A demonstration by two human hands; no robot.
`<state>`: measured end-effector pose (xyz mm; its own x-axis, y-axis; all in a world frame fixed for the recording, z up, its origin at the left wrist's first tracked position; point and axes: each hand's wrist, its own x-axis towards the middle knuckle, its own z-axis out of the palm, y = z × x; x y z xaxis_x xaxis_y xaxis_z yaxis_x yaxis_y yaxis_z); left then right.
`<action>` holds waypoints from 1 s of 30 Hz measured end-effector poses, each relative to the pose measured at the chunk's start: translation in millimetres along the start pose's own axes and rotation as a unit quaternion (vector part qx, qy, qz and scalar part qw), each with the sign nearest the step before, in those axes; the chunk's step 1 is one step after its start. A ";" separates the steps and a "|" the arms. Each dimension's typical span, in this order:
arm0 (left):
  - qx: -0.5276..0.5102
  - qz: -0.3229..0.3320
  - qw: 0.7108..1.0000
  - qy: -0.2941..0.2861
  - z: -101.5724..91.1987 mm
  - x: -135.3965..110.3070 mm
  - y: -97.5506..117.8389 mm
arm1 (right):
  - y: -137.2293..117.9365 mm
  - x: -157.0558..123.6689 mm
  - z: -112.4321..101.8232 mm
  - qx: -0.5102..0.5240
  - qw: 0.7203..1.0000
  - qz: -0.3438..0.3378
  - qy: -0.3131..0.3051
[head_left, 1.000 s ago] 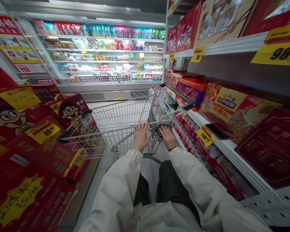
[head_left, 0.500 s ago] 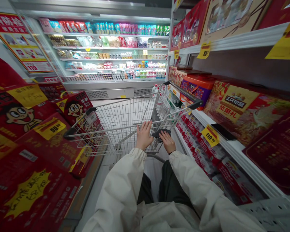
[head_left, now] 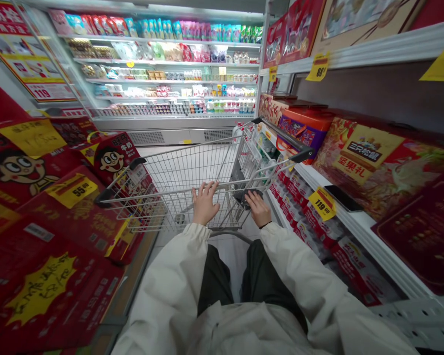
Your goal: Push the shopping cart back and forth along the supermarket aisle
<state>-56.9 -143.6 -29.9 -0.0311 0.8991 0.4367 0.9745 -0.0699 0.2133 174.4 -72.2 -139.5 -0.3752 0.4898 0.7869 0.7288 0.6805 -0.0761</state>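
A wire shopping cart [head_left: 192, 165] stands crosswise in front of me, its dark handle [head_left: 281, 134] toward the right shelf. My left hand [head_left: 205, 204] rests on the cart's near top rim, fingers spread and pointing forward; it holds nothing. Further right, my right hand [head_left: 258, 208] has its fingers close together over a dark grey, cloth-like wad [head_left: 240, 198] against the cart's near side. The palm side of that hand is hidden. No goods show inside the cart's basket.
Red milk cartons [head_left: 114, 158] are stacked along the left. On the right, a shelf [head_left: 358, 224] carries gift boxes [head_left: 370, 153] and a black phone [head_left: 342, 198] at its edge. A lit fridge case [head_left: 170, 123] spans the back.
My left hand has slid leftward along the cart's rim, away from my right hand. My right hand stays at the dark grey wad, slightly higher in view. The view has shifted a little.
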 end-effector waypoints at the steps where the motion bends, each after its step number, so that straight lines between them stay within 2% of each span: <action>1: -0.002 -0.004 1.000 -0.001 -0.1 0.6 1.6 | 0.4 -1.8 4.4 -0.002 1.000 0.001 -0.003; 6: -0.009 -0.006 1.000 -0.010 -0.5 6.1 7.4 | -2.2 -22.2 30.4 0.013 0.997 -0.014 -0.071; 9: -0.006 -0.008 1.000 -0.014 0.1 7.2 6.5 | -0.9 -23.5 28.2 0.056 0.991 -0.040 -0.112; 11: -0.006 -0.011 1.000 -0.018 1.3 6.8 5.3 | 4.7 -15.2 15.5 0.076 0.993 -0.035 -0.079; 15: -0.012 -0.006 1.000 -0.020 3.6 5.6 3.9 | 20.1 8.6 -14.0 0.058 0.997 -0.016 0.039; 17: -0.018 -0.006 1.000 -0.014 3.2 5.9 4.3 | 23.0 14.2 -17.8 0.038 0.998 -0.024 0.052; 20: -0.028 -0.013 0.999 -0.009 0.3 7.4 6.3 | 18.4 8.9 -6.7 0.014 0.999 -0.029 0.023; 25: -0.034 -0.011 0.999 -0.013 -3.5 8.9 10.3 | 11.6 -9.6 16.9 0.008 0.999 0.003 -0.033; 30: -0.032 -0.015 0.999 -0.006 0.7 8.6 15.4 | 18.4 -14.7 17.5 0.040 0.993 -0.006 -0.112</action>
<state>-42.0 -136.6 -23.5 -0.0578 0.9059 0.4195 0.9568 -0.0697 0.2823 183.3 -57.4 -163.2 -0.5079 0.5836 0.6336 0.6791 0.7238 -0.1223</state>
